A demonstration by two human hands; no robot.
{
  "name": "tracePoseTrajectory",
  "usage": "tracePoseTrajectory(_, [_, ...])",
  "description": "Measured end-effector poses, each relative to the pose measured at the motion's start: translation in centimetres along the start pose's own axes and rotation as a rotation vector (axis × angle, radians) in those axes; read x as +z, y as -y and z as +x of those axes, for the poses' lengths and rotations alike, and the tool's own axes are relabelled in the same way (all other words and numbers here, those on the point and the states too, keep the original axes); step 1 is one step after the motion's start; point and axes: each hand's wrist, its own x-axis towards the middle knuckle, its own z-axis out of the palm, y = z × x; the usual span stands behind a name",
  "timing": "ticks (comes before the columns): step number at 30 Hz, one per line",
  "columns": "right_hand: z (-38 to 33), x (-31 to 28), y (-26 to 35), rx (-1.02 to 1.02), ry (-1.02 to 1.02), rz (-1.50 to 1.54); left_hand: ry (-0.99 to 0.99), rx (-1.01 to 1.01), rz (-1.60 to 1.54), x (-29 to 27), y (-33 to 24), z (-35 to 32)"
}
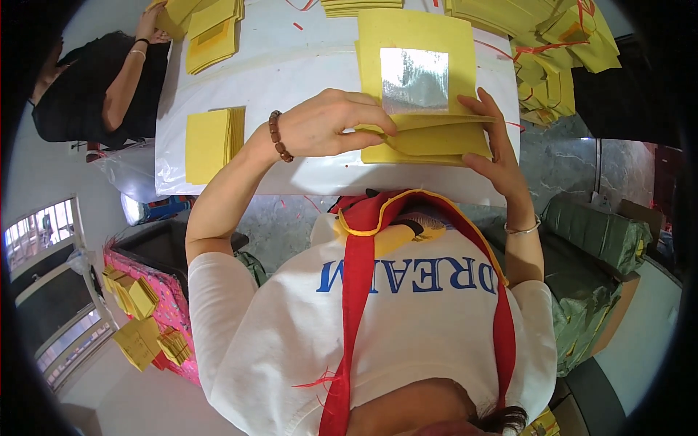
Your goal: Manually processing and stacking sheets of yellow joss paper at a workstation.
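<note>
Before me lies a stack of yellow paper (pixel 465 76), its top sheet bearing a silver foil square (pixel 414 80). The near part of the paper is lifted and bent into a fold (pixel 436 138). At the left end of this fold, my left hand (pixel 327 123) pinches the paper edge between thumb and fingers. My right hand (pixel 502 156) grips the right end, with the thumb at the lower edge and the fingers above. A beaded bracelet (pixel 278 136) is on my left wrist, and a bangle (pixel 522 227) is on my right.
The white-covered table (pixel 291 65) holds a yellow paper stack (pixel 211 145) at left and red string scraps. Tied yellow bundles (pixel 552 65) crowd the far right corner. A person in black (pixel 94 94) handles yellow paper at far left. Green wrapped bales (pixel 596 240) stand to my right.
</note>
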Motion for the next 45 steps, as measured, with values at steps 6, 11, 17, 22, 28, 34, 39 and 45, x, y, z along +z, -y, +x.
tracePoseTrajectory(6, [0.0,0.0,-0.3,-0.010,-0.007,-0.014,0.003,0.013,0.053,-0.1,0.1,0.1])
tracePoseTrajectory(11, [0.0,-0.2,-0.6,0.000,-0.005,0.036,0.066,-0.050,0.051,-0.3,-0.4,0.4])
tracePoseTrajectory(17, [0.0,-0.3,-0.8,-0.029,0.004,0.069,0.129,-0.036,0.032,-0.7,-0.5,0.6])
tracePoseTrajectory(22, [0.0,-0.2,-1.0,-0.012,-0.008,0.059,0.134,-0.068,0.008,-0.9,-0.7,0.8])
tracePoseTrajectory(28, [0.0,-0.2,-0.5,-0.013,-0.003,0.057,0.154,-0.133,0.000,-0.8,-0.7,0.8])
tracePoseTrajectory(34, [0.0,0.1,-0.6,0.012,-0.030,0.051,0.143,-0.124,-0.004,-0.8,-0.8,0.7])
tracePoseTrajectory(39, [0.1,0.1,-0.4,-0.032,-0.029,0.047,0.144,-0.139,0.009,-0.7,-0.7,0.6])
tracePoseTrajectory(45, [0.1,0.3,-0.2,0.023,-0.058,0.026,0.135,-0.094,0.040,-0.5,-0.8,0.6])
